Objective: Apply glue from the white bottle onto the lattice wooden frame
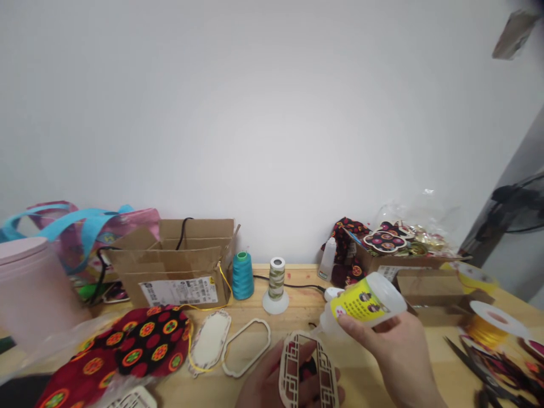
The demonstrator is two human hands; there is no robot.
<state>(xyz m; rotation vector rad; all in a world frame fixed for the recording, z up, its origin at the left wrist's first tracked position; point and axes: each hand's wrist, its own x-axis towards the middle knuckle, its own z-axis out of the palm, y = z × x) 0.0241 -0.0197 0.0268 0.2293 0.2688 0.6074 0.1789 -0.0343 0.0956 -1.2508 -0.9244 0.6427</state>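
Centrally, the hands (312,351) pinch glue bottle (361,303) and lattice frame (308,371), bare wood showing between frame and scissors (482,371).

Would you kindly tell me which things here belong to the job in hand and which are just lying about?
In use:
lattice frame, in the left hand
yellow-labelled bottle, tilted towards it in the right hand

Apparently just lying about:
teal thread cone
scissors
pink lidded container
pink bag

My right hand (395,345) tips yellow-labelled bottle (365,301) over lattice frame (308,371) in my left hand (266,377); teal thread cone (242,276) beside open cardboard box (170,269), scissors (478,368) at far right.
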